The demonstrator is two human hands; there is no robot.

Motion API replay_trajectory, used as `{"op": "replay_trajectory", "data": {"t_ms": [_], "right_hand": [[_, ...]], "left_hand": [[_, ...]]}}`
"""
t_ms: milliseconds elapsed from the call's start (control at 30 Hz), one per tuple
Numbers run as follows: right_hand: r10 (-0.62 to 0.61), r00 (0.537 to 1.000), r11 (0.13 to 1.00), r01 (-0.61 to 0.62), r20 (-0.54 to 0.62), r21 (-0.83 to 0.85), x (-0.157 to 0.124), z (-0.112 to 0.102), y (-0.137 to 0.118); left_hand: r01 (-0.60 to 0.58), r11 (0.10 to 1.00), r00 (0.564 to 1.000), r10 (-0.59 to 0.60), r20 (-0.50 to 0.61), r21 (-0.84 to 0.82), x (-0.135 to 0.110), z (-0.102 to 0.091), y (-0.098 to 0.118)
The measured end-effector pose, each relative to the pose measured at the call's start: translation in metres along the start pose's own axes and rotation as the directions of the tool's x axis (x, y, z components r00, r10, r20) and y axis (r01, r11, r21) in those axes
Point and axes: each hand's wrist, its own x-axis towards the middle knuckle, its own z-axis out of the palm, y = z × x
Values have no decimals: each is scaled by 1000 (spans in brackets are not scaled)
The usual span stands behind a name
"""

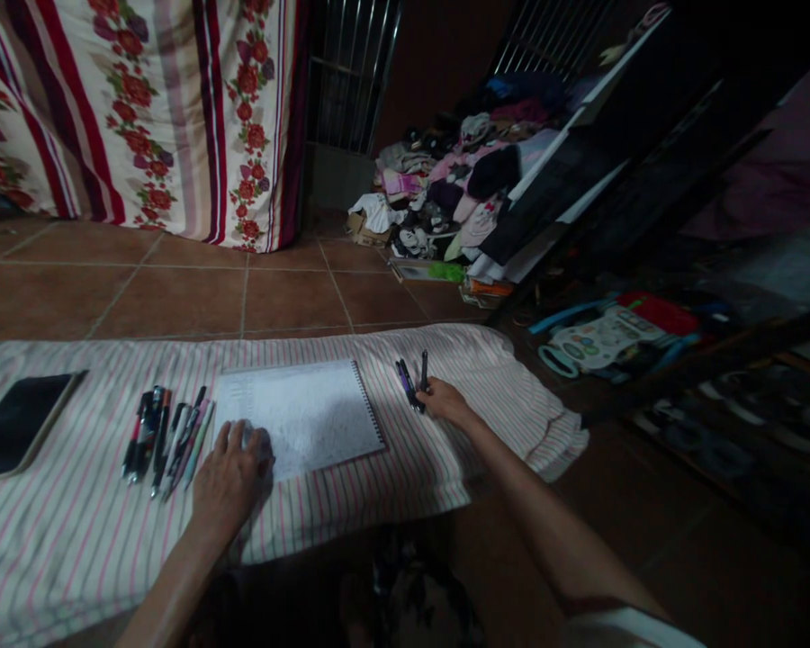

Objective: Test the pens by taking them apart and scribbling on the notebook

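Note:
My left hand point(233, 472) lies with its fingers spread over the lower left corner of a spiral notebook point(303, 414), whose open page looks covered in faint writing. Between the fingers of my right hand point(442, 400) is a dark pen point(425, 367), held upright right of the notebook. Just beside it, a purple and black pen point(405, 378) rests on the striped cloth, close to my fingertips. Left of the notebook lies a bunch of several pens point(166, 441) in black, red, pink and pale green.
A striped cloth point(351, 495) covers the low table. At its left end lies a dark tablet point(20, 423). Beyond are a tiled floor point(297, 292), a floral curtain point(182, 117) and a heap of clothes point(459, 180). A colourful plastic toy point(614, 337) sits to the right.

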Motion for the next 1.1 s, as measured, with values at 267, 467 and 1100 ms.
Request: {"op": "replay_trajectory", "data": {"t_ms": [267,467,1100], "right_hand": [[31,998,993,-23,63,-119,19,2,14],[17,995,992,-4,99,-129,21,5,15],[-30,997,998,34,74,-52,17,8,12]], "left_hand": [[6,999,1000,-4,29,-52,1,-5,1],[1,998,999,3,52,-71,2,-5,1],[75,988,990,-58,127,-134,3,-17,5]]}}
